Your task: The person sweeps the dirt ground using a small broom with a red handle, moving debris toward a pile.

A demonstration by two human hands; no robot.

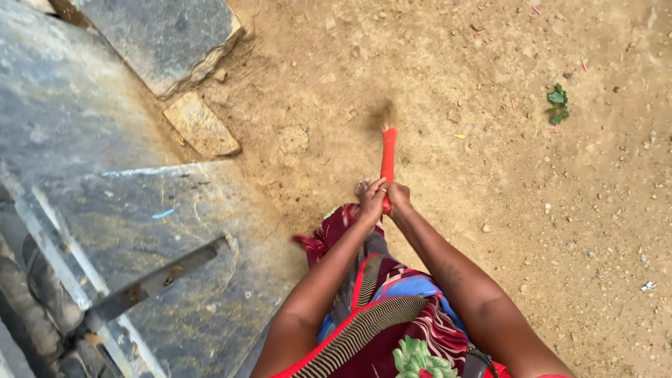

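Both my hands grip one red broom handle (388,154) that points away from me over the dirt ground. My left hand (371,198) wraps the near end of the handle, and my right hand (398,194) clasps it right beside, the two touching. The brush end (382,115) is a brown blur just above the soil. My arms reach forward over a patterned red, blue and striped cloth (381,308) that I wear.
Grey stone slabs (126,210) fill the left side, with a large block (168,38) and a small flat stone (201,124) at their edge. Bare sandy ground (525,175) with pebbles lies ahead and right. A small green leaf sprig (558,103) lies far right.
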